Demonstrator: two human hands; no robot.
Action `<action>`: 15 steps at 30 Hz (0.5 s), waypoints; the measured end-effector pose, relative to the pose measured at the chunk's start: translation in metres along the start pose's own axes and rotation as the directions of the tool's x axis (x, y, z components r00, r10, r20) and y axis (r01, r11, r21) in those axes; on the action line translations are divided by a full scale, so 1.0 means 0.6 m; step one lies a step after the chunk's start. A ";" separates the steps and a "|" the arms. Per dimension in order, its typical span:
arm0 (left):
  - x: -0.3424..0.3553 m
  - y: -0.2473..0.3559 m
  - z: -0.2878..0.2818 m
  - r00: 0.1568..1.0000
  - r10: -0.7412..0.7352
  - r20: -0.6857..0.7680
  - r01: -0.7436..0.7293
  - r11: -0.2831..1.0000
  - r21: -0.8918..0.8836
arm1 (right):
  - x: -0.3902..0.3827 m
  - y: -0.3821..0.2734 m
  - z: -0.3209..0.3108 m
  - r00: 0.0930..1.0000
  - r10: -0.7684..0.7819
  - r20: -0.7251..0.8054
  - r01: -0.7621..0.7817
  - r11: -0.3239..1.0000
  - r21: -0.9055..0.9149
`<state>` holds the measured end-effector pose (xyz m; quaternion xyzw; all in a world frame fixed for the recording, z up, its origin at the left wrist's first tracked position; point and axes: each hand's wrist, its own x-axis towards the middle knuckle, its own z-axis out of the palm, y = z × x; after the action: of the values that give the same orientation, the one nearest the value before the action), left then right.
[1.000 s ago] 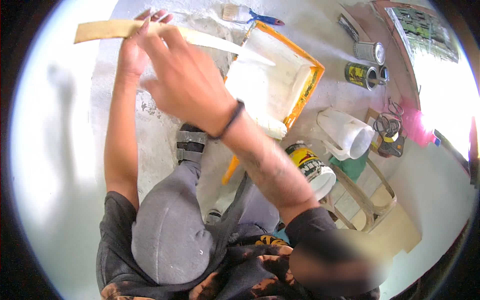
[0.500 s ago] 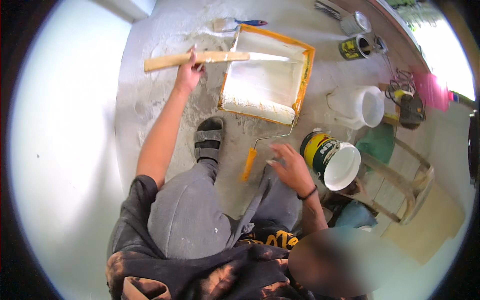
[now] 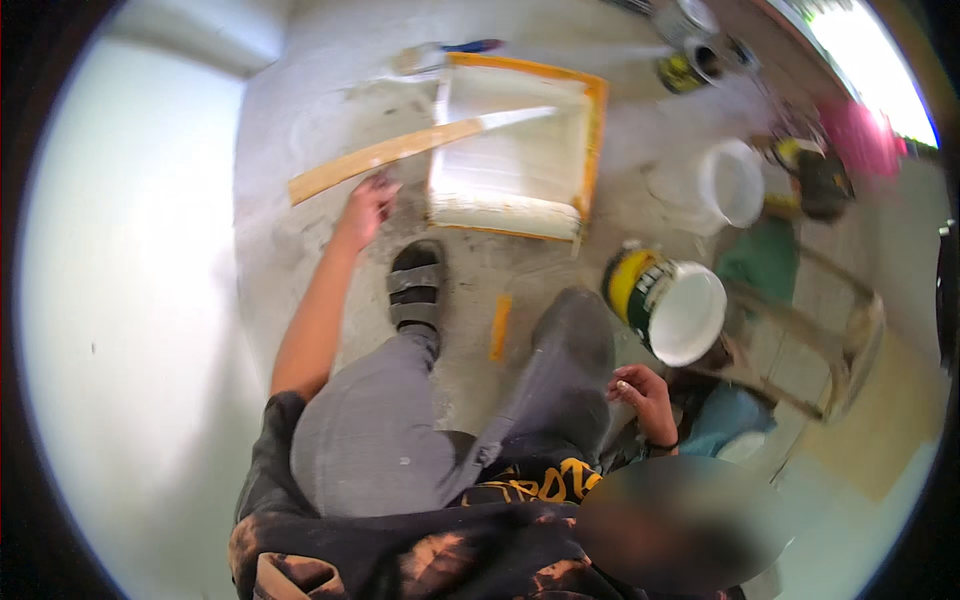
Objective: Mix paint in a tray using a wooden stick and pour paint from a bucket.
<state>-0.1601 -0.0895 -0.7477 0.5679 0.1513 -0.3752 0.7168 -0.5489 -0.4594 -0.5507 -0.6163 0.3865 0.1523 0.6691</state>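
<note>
A flat wooden stick [image 3: 385,152], its far end coated white, lies across the left rim of the orange-edged paint tray [image 3: 597,150]. My left hand [image 3: 370,208] is just below the stick, apart from it, its fingers loosely bent, blurred and empty. A white-coated paint roller [image 3: 505,212] rests along the tray's near end, its orange handle [image 3: 501,328] on the floor. My right hand [image 3: 645,398] hovers beside my right knee, fingers half curled and apart, nothing visible in them. The yellow-and-green paint bucket [image 3: 632,290] is tipped towards me, its white inside showing.
A paintbrush [image 3: 470,46] with a blue handle lies behind the tray. To the right are a white bucket [image 3: 735,185], an open dark can [image 3: 682,72], a pink container [image 3: 862,140] and a wooden stool-like frame [image 3: 850,350]. A pale wall [image 3: 130,280] rises on the left.
My left hand has let go of the wooden stick and dropped slightly nearer; the stick now slants across the tray rim. My right hand has drawn back from near the roller handle.
</note>
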 end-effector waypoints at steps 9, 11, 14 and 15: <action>-0.201 0.111 0.315 0.683 -0.393 0.615 -0.598 0.183 0.780 | 0.076 0.318 -0.219 0.816 -0.170 -0.552 0.212 0.977 0.013; -0.167 0.051 0.416 0.582 -0.271 0.766 -0.741 0.209 0.638 | 0.138 0.271 -0.199 0.785 -0.140 -0.604 0.354 0.901 0.252; -0.105 -0.085 0.539 0.667 -0.250 0.702 -0.578 0.421 0.699 | 0.237 0.271 -0.223 0.728 -0.129 -0.673 0.544 0.705 0.454; -0.095 -0.123 0.545 0.695 -0.226 0.682 -0.583 0.378 0.720 | 0.266 0.270 -0.216 0.721 -0.136 -0.680 0.609 0.593 0.527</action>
<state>-0.3192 -0.3773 -0.6612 0.6907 -0.4263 -0.4859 0.3240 -0.5972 -0.5938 -0.7699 -0.3864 0.4492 -0.3575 0.7219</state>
